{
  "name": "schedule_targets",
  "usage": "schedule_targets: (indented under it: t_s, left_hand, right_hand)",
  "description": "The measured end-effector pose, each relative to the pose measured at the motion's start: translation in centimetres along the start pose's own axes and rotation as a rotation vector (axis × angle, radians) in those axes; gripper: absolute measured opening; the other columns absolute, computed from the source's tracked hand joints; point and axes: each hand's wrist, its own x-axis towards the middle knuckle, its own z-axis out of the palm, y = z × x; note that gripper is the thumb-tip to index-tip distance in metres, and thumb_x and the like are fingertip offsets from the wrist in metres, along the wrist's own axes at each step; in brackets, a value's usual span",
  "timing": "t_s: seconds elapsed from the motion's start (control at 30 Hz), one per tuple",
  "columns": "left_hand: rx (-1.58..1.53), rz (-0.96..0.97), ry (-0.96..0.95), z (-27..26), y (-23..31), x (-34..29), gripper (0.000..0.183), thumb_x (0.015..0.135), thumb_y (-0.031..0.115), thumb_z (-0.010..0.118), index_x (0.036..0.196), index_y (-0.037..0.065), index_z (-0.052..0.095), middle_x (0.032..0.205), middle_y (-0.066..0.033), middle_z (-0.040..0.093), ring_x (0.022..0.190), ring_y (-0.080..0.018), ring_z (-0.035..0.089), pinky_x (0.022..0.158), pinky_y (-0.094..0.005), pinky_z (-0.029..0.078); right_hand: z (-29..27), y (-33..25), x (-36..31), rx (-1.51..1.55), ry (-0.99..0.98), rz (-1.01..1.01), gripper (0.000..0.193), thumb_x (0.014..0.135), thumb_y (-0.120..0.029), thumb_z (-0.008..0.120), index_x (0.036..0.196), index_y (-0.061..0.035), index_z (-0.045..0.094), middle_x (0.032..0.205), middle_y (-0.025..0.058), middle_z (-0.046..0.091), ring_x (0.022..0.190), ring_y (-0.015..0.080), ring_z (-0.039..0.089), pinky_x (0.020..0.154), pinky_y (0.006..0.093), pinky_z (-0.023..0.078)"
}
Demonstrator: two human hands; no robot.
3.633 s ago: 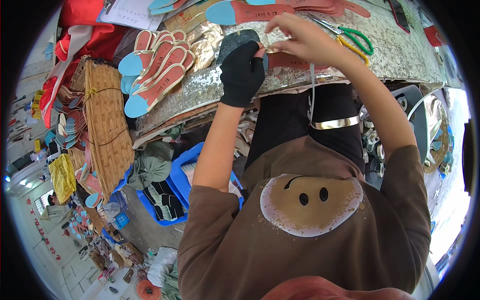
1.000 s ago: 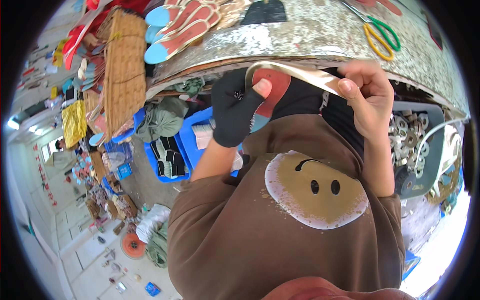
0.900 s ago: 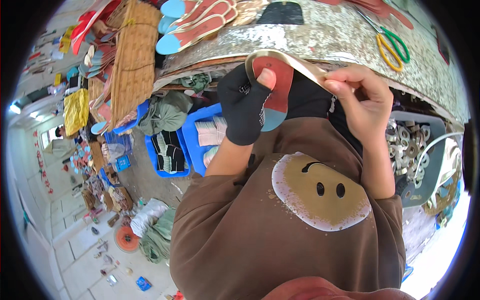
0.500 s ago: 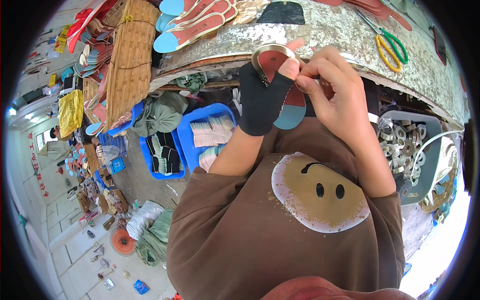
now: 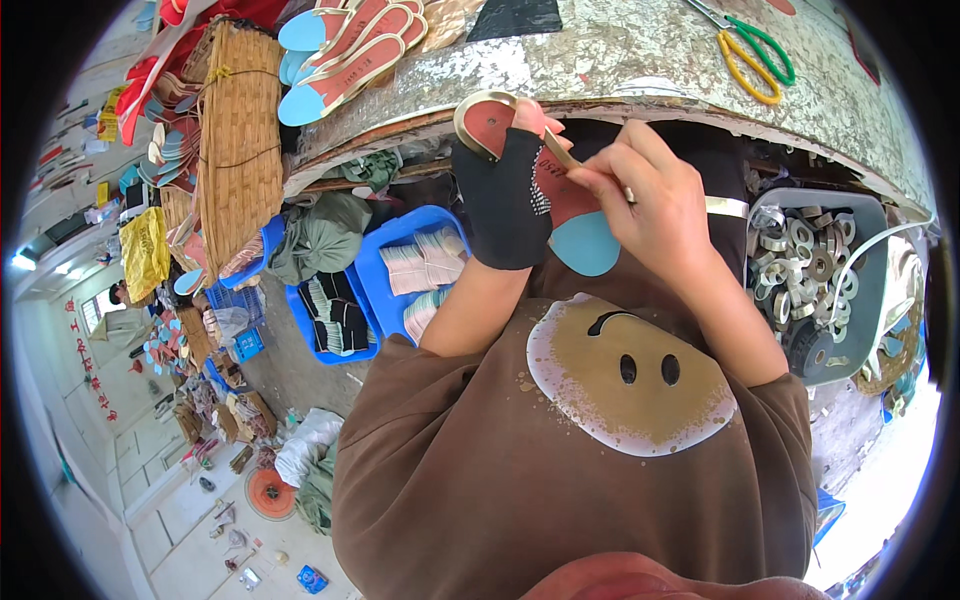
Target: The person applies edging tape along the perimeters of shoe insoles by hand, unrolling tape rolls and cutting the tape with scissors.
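Observation:
My left hand [image 5: 502, 200], in a black fingerless glove, grips a shoe insole [image 5: 568, 192] at its middle. The insole is red with a light blue toe end, which points toward my body. Along the edge of its red heel runs a narrow beige strip [image 5: 557, 149], whose loose part stretches to my right hand [image 5: 650, 195]. The bare fingers of that hand are closed in a pinch on the strip, just right of the insole. My left thumb lies over the strip at the heel's side.
On the worn bench [image 5: 600, 75] lie more insoles [image 5: 350, 70], a black piece [image 5: 515, 18] and scissors [image 5: 752, 60] with yellow and green handles. Blue bins [image 5: 372, 262] of bundled pieces stand at left. A grey bin [image 5: 868, 300] of tape rolls is at right.
My right hand has drawn away from the left, and a length of the strip now shows between them. The insole has turned slightly. The whole view has shifted a little.

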Motion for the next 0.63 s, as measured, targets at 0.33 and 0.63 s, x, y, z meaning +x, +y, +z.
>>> schedule_targets:
  t_s: [0.33, 0.63]
  left_hand:
    - [-0.024, 0.367, -0.36, 0.3, -1.2, 1.2, 0.025, 0.09, 0.023, 0.068, 0.099, 0.002, 0.06, 0.088, -0.0085, 0.064, 0.078, -0.0153, 0.06, 0.069, -0.0272, 0.049]
    - [0.262, 0.337, -0.277, 0.3, -0.4, -0.9, 0.037, 0.09, 0.025, 0.068, 0.115, 0.0, 0.058, 0.095, -0.0153, 0.069, 0.088, -0.025, 0.066, 0.08, -0.0373, 0.055]
  right_hand:
    - [-1.6, 1.6, 0.4, 0.103, -0.006, 0.085, 0.015, 0.081, -0.016, 0.073, 0.079, -0.0069, 0.061, 0.074, 0.0053, 0.05, 0.059, 0.0259, 0.058, 0.05, 0.0368, 0.045]
    - [-1.8, 3.3, -0.5, 1.197, 0.032, 0.487, 0.024, 0.096, -0.013, 0.061, 0.117, -0.0023, 0.063, 0.083, -0.0002, 0.06, 0.081, 0.0051, 0.059, 0.075, 0.0196, 0.048]
